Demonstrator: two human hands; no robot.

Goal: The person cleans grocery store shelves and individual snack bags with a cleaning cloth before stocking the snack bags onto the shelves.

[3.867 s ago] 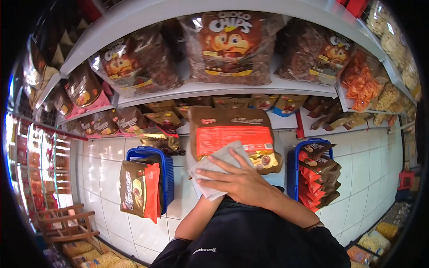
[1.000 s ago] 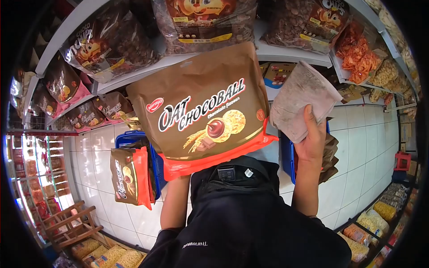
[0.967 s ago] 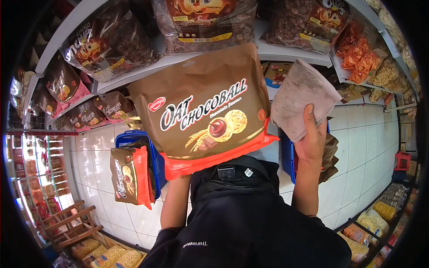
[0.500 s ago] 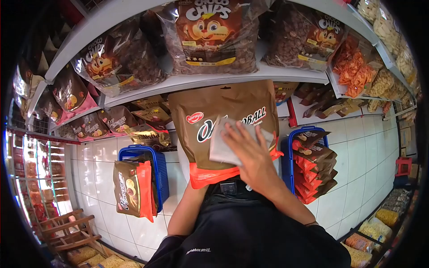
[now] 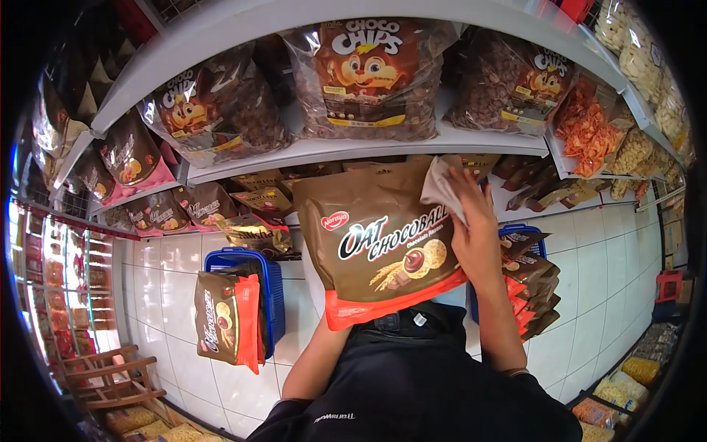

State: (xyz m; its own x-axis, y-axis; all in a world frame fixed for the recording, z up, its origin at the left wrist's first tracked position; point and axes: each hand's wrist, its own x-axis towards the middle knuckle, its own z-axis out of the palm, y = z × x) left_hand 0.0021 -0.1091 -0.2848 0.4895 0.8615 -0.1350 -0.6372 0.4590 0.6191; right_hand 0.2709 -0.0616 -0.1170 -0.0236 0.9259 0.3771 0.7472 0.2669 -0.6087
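A large brown and red Oat Chocoball bag (image 5: 368, 228) is held up in front of my body, its printed front facing me. My right hand (image 5: 471, 221) presses a pale cloth (image 5: 443, 190) against the bag's upper right edge, fingers bent over the cloth. Only the forearm of my left arm shows, reaching up behind the bag's lower left; the bag hides that hand.
Blue baskets with brown and red bags stand on the tiled floor, left (image 5: 274, 302) and right (image 5: 524, 237). A shelf (image 5: 486, 141) with Choco Chips bags (image 5: 368, 81) runs across ahead. A wooden stool (image 5: 110, 376) is at lower left.
My right hand has moved with the cloth from the middle of the bag to its upper right edge, uncovering the printed name and picture. The bag appears slightly lower and tilted.
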